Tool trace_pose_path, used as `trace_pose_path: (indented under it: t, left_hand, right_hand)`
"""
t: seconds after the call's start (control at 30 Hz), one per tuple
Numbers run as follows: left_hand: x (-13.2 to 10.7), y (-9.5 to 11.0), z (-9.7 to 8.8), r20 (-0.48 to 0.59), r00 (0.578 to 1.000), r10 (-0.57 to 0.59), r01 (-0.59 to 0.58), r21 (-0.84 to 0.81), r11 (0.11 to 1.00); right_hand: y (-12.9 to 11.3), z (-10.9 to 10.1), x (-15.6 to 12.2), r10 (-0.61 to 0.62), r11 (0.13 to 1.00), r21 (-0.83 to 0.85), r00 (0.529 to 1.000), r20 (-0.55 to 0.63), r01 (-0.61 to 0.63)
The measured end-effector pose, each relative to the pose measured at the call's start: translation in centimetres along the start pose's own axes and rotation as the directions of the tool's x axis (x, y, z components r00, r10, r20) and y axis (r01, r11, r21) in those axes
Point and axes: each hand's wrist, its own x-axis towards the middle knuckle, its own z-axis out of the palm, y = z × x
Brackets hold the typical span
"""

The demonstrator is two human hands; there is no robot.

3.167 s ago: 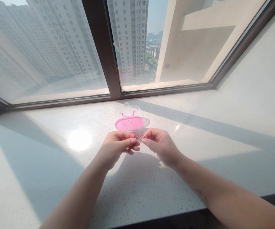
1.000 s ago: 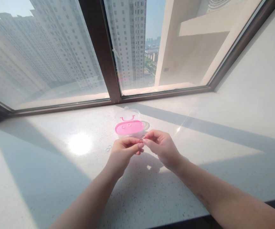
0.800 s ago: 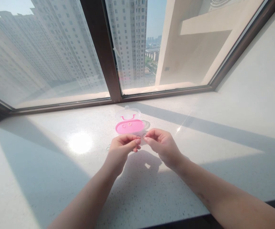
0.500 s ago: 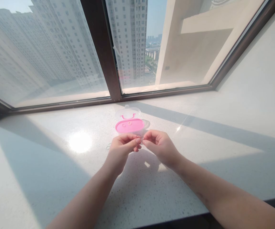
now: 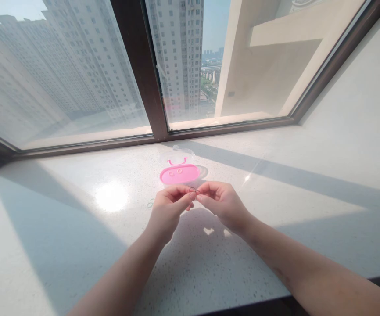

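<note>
My left hand (image 5: 166,210) and my right hand (image 5: 223,202) meet above the counter, thumbs and forefingers pinched together. Between the fingertips is a thin dark loop (image 5: 192,188) that looks like a small hair tie; a second loop shows partly at the right fingertips. Whether the loops are linked is too small to tell. Just beyond the hands stands a pink oval case (image 5: 166,177) with two small light rings (image 5: 180,171) in it. Its clear lid (image 5: 190,153), with a pink handle (image 5: 177,163), lies folded back behind.
Thin green loops (image 5: 150,203) lie on the white speckled counter (image 5: 78,245) left of my left hand. A brown window frame (image 5: 159,127) runs along the back. Bright sun glare (image 5: 111,196) falls at left, and the counter's dark front edge (image 5: 249,307) shows below.
My hands are still pinched together and have shifted only slightly. The loops between the fingertips have turned a little, and the light patches in the hands' shadow have changed shape.
</note>
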Motion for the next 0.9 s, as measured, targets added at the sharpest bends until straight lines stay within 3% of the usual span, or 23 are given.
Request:
trace_pose_path:
  t: [0.2,0.37,0.9]
  left_hand:
    - [-0.02,-0.2,0.15,-0.021,0.999,0.028,-0.029,-0.056,0.998]
    - [0.0,-0.46,0.28,-0.025,0.999,0.042,-0.045,-0.105,0.993]
    - [-0.23,-0.8,0.38,-0.03,0.998,0.052,-0.053,-0.041,0.998]
  right_hand:
    - [-0.22,-0.03,0.04,0.013,0.998,-0.066,0.999,-0.049,-0.016]
    - [-0.07,0.02,0.12,0.023,1.0,-0.005,0.998,-0.051,-0.024]
    - [0.21,-0.02,0.15,0.033,0.996,0.091,0.998,-0.058,-0.028]
